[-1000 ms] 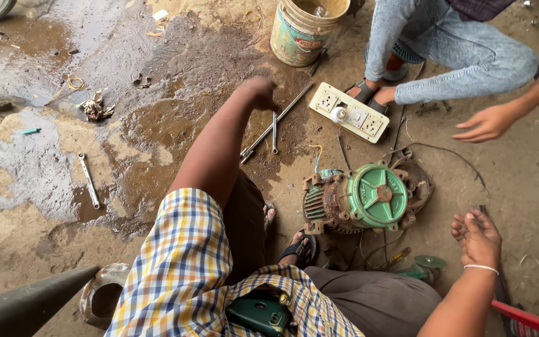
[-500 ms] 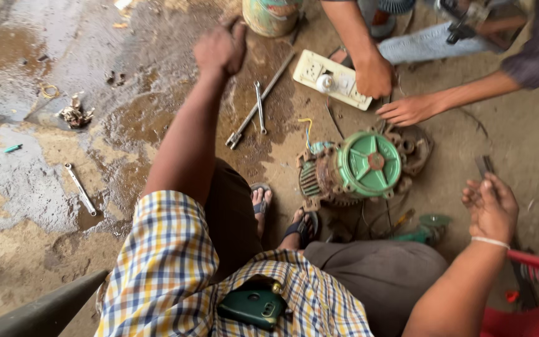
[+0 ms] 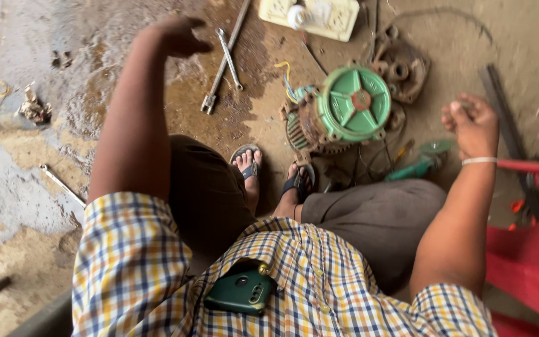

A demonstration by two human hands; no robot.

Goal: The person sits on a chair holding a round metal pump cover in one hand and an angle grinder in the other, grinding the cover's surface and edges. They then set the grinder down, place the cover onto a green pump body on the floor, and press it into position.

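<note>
1. The left hand [image 3: 179, 36] was raised over the far left of the wet, stained floor [image 3: 45, 187], fingers loosely curled and holding nothing; it looked blurred.
2. Nearest to it lay a long metal bar [image 3: 226, 59] with a socket-like end, and a spanner [image 3: 228, 57] crossed over it, just right of the hand and not touching it.
3. The right hand [image 3: 472, 125] hovered at the right with fingers bent inward; whether something small sat between them could not be told.
4. The electric motor [image 3: 338, 115] sat between the hands, just beyond the sandalled feet [image 3: 269, 178], its green fan cover [image 3: 354, 103] facing up and loose wires [image 3: 285, 78] trailing from its far-left side.
5. Judged from its cast, finned body, the motor would be heavy and rigid; the body below the cover seemed the sound place to take hold, not the thin cover or the wires.
6. The bar and spanner looked stiff, fairly light, and possibly slick from the damp floor; each would be best gripped mid-shaft.
7. A detached end housing [image 3: 400, 65] lay just to the far right of the motor, a green-handled tool [image 3: 416, 165] near its right side, and a pale switchboard [image 3: 310, 15] with sockets at the far edge.
8. A red plastic chair [image 3: 531, 249] stood at the near right.
</note>
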